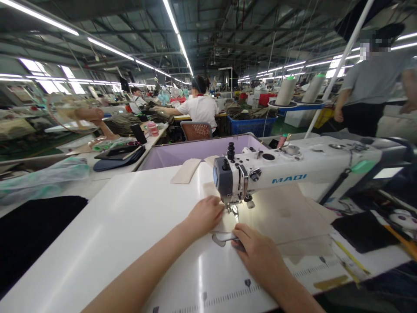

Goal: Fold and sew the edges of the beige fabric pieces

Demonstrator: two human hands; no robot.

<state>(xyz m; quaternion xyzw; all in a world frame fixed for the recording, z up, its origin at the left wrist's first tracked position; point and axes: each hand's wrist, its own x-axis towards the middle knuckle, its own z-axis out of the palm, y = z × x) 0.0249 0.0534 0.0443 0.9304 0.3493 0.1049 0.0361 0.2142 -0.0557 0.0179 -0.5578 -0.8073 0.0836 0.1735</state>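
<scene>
My left hand [206,213] is on the white sewing table just left of the needle area, fingers curled and pressed on a beige fabric piece [224,225]. The presser foot [234,210] of the sewing machine [276,167] is close to its fingertips. In front of the needle, my right hand [257,252] is closed round a small grey-and-dark metal tool [237,244], mostly hidden by the fingers. Larger beige fabric [286,213] lies flat under the machine arm. Another beige piece [186,171] rests near the table's far edge.
A lilac-lined bin [195,150] lies beyond the table. Thread cones [286,91] stand behind the machine. Black cloth [365,230] and a yellow tape [350,256] are at right. One person [374,87] stands at right; another [200,108] sits ahead. A side table [130,165] holds a phone and pouches.
</scene>
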